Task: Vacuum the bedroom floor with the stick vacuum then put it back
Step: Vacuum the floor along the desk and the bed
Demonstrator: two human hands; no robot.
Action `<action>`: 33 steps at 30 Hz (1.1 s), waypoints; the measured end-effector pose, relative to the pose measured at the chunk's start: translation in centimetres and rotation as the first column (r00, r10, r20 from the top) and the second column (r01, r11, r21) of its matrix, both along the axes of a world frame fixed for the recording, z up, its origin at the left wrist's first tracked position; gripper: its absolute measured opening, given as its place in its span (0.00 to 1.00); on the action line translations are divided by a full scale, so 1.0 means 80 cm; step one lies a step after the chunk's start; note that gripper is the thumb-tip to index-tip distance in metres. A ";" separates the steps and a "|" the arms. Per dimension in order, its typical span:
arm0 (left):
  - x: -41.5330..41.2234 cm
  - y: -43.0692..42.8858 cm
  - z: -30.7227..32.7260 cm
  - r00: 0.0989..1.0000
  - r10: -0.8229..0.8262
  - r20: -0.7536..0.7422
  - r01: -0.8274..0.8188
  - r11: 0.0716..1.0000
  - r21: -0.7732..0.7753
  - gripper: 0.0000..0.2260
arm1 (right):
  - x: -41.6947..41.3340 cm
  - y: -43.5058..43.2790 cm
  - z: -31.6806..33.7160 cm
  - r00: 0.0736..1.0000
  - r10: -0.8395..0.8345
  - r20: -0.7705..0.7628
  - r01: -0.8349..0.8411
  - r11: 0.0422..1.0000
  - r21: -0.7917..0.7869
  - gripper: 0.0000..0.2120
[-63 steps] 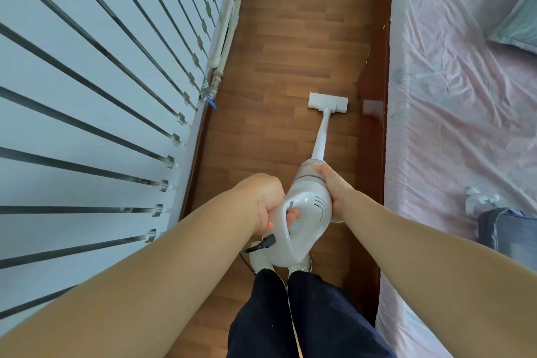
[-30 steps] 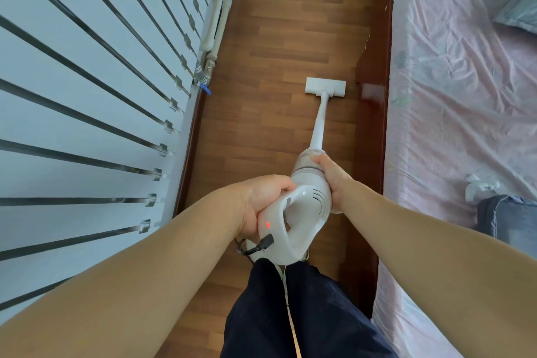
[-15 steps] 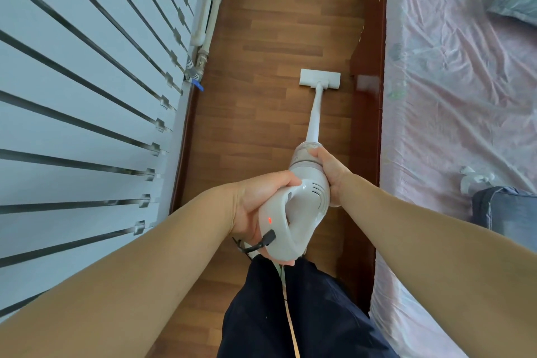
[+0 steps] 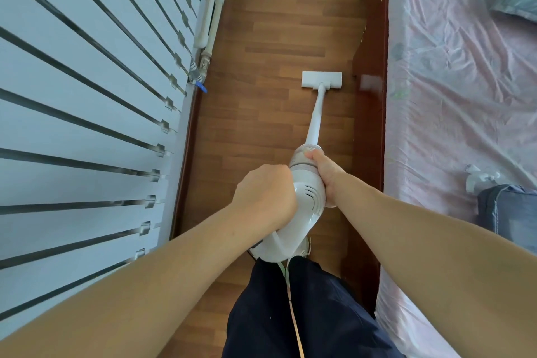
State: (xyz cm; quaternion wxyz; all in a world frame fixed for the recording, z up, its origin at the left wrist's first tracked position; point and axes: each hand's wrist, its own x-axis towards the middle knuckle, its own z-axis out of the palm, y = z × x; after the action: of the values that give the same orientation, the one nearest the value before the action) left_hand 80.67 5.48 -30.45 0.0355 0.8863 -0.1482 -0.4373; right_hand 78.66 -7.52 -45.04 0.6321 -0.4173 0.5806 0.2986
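The stick vacuum (image 4: 305, 203) was white, with a rounded motor body marked by curved vent slits, a looped handle at its rear end, a clear dust cup at the front and a slim white tube (image 4: 315, 116) running down to a flat rectangular floor head (image 4: 321, 80). The left hand (image 4: 266, 197) was clenched around the handle, knuckles up, and the right hand (image 4: 327, 171) grasped the body from the right side, fingers curled over it by the dust cup. The vacuum was held in front of the person's dark trousers (image 4: 290, 314), tilted forward and down, with its head flat on the wooden floor (image 4: 276, 38). A thin pale cord (image 4: 293, 314) hung down between the legs. The head sat just beside the dark wooden bed frame (image 4: 370, 125) on the right, apart from it by a narrow strip of boards. Above the frame lay the bed (image 4: 450, 96) under a wrinkled pink sheet, with a denim item (image 4: 508, 212) on it at the right edge. On the left rose a white wall panel (image 4: 87, 96) crossed by metal strips, and along its foot ran a white pipe (image 4: 209, 14) ending in a valve with a blue tab (image 4: 202, 87). Between panel and frame the floor formed a narrow lane, with bare boards reaching ahead of the head and wider room to its left.
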 end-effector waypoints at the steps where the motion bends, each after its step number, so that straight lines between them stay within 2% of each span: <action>1: -0.001 0.001 0.002 0.999 -0.042 -0.009 0.042 0.999 0.017 0.13 | 0.001 0.002 0.000 1.000 0.001 -0.003 -0.001 1.000 0.000 0.29; 3: -0.009 0.002 0.006 0.984 -0.177 0.010 0.176 0.982 0.073 0.14 | 0.004 0.007 0.000 1.000 -0.001 -0.007 0.001 1.000 0.002 0.29; 6: -0.025 -0.003 0.009 0.907 -0.414 0.079 0.377 0.882 0.283 0.33 | 0.013 0.013 0.003 1.000 -0.004 -0.019 0.004 1.000 0.009 0.30; 7: -0.028 -0.005 0.008 0.873 -0.476 0.110 0.418 0.844 0.335 0.35 | 0.015 0.014 0.005 1.000 -0.006 -0.018 0.006 1.000 0.009 0.30; 10: -0.025 -0.010 0.004 0.818 -0.546 0.180 0.443 0.798 0.409 0.33 | 0.021 0.018 0.010 1.000 -0.026 -0.010 0.027 0.999 0.022 0.28; 17: -0.016 -0.012 0.005 0.755 -0.640 0.142 0.483 0.690 0.540 0.27 | 0.030 0.030 0.018 0.998 -0.060 0.010 0.059 0.997 0.047 0.25; 21: -0.020 -0.006 -0.001 0.731 -0.668 0.142 0.487 0.656 0.576 0.24 | 0.028 0.038 0.018 0.997 -0.071 0.005 0.071 0.997 0.042 0.26; 25: -0.028 -0.003 -0.009 0.697 -0.706 0.126 0.470 0.583 0.663 0.22 | 0.028 0.045 0.017 0.998 -0.060 0.005 0.060 0.998 0.037 0.27; 33: -0.025 -0.002 -0.015 0.697 -0.703 0.141 0.432 0.569 0.700 0.24 | 0.033 0.046 0.022 0.999 -0.034 0.004 0.033 0.999 0.042 0.26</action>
State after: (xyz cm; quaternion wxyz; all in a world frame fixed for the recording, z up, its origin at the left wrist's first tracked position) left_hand 78.69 5.35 -31.67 -0.4341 0.8166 -0.2839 -0.2534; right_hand 81.30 -3.83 -43.25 0.6468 -0.3950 0.5798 0.2990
